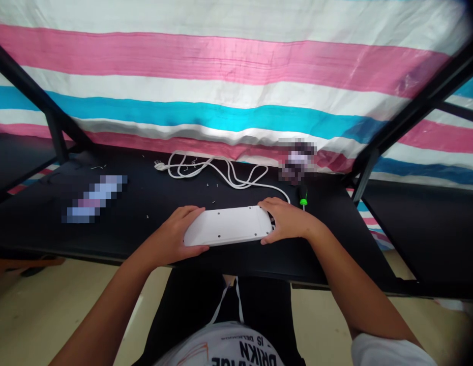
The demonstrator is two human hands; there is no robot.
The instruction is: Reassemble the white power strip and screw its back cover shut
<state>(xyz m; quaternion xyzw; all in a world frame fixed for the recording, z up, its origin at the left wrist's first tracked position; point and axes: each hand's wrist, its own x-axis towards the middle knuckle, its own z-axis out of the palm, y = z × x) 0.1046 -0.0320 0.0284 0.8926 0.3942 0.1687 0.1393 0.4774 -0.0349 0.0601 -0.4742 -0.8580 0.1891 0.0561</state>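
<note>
A white power strip [229, 225] lies back side up on the black table [152, 203], several small screw holes showing. My left hand [179, 231] grips its left end, fingers curled over the far edge and thumb under the near edge. My right hand [284, 221] wraps around its right end. A white cable [225, 175] runs from the right end and lies in loose loops toward the back, ending in a plug [159, 165].
A green-handled screwdriver [303, 197] lies just right of my right hand. Tiny screws are scattered near the cable. Two blurred objects sit at the left [94, 198] and back right [297, 158]. A striped tarp [236, 91] hangs behind; black frame bars [412, 109] flank the table.
</note>
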